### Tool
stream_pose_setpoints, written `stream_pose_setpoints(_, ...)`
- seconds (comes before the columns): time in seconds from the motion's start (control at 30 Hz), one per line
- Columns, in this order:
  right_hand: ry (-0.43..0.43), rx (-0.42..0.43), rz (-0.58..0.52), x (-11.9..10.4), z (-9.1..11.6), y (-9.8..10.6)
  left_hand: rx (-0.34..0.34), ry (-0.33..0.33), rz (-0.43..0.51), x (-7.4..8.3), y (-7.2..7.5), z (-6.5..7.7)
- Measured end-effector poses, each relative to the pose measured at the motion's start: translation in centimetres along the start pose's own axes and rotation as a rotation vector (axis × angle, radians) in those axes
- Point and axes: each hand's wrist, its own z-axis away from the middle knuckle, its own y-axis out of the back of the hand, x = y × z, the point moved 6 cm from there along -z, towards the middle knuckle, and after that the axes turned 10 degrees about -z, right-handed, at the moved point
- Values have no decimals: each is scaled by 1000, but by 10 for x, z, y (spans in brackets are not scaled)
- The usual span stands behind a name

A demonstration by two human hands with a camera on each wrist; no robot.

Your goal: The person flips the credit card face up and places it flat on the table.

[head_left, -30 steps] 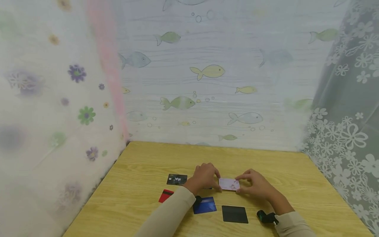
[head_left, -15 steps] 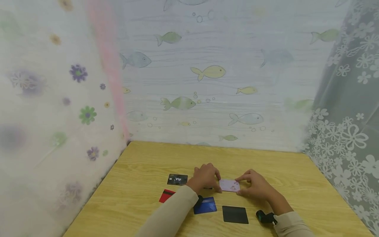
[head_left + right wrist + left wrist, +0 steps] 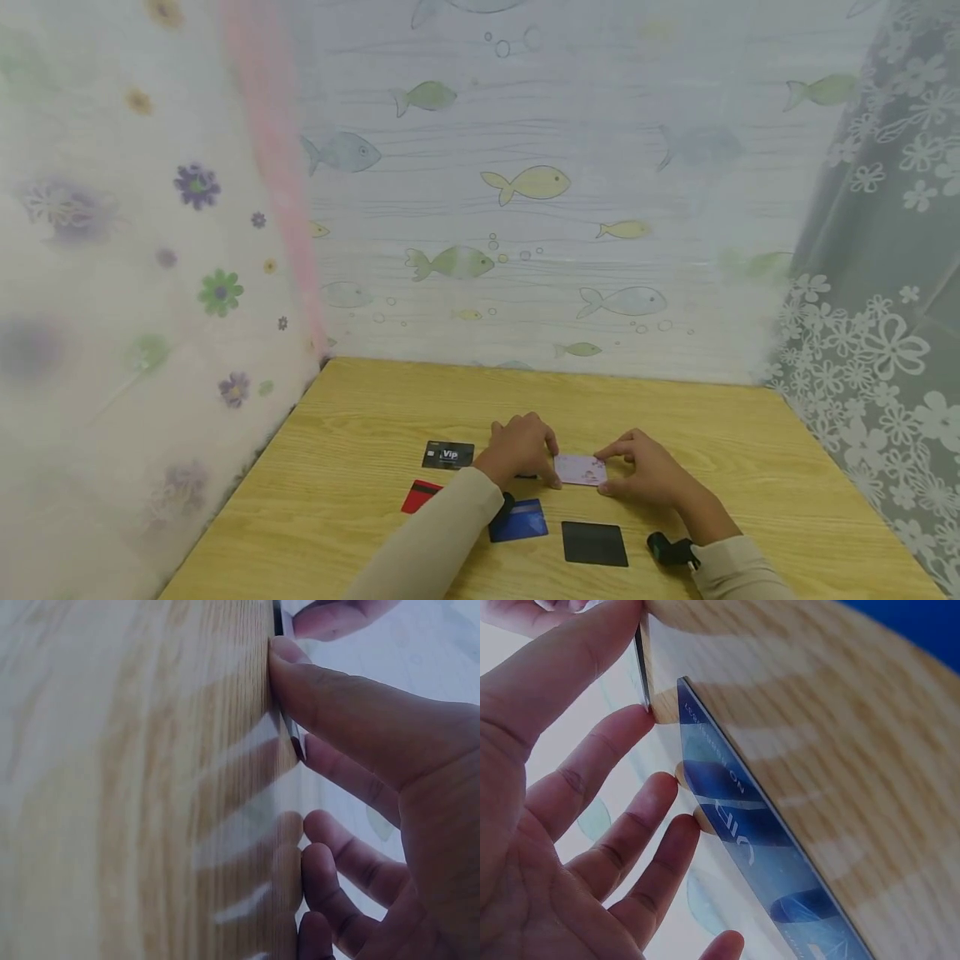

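Six cards show on the table [image 3: 675, 408], in two rough rows of three. Five look placed; pink card [image 3: 581, 471] is the one in work. My read: nearly done, only final alignment and letting go left.

Clock centred on pink card, 12 away from the person: black Vip card [image 3: 448, 455] at 9, partly hidden card [image 3: 527, 476] also 9 but closer in, red card [image 3: 418, 497] between 8 and 9, blue card [image 3: 523, 520] at 8, plain dark card [image 3: 595, 544] at 6.

Left hand [image 3: 521, 450] at 9, right hand [image 3: 654, 468] at 3. Each pinches its end of pink card: index at the far corner, thumb at the near corner. Card sits between the two pairs of fingertips, roughly level. Can't tell if it's fully flat on the wood.
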Motion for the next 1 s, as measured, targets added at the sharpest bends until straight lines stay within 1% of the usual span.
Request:
stream_pose_setpoints(0.23,-27,5,13,1,-5,-1,5,-7,-4,-5,1,-4)
stream_pose_setpoints(0.4,-28,10,14,2,-8,-1,2,-7,-19,-7,2,-7)
stream_pose_setpoints(0.63,-28,12,7,3,-11,-2,0,-30,-50,-9,2,-11)
stream_pose_setpoints(1.0,-26,8,8,0,-14,-3,0,-48,-56,-14,2,-17)
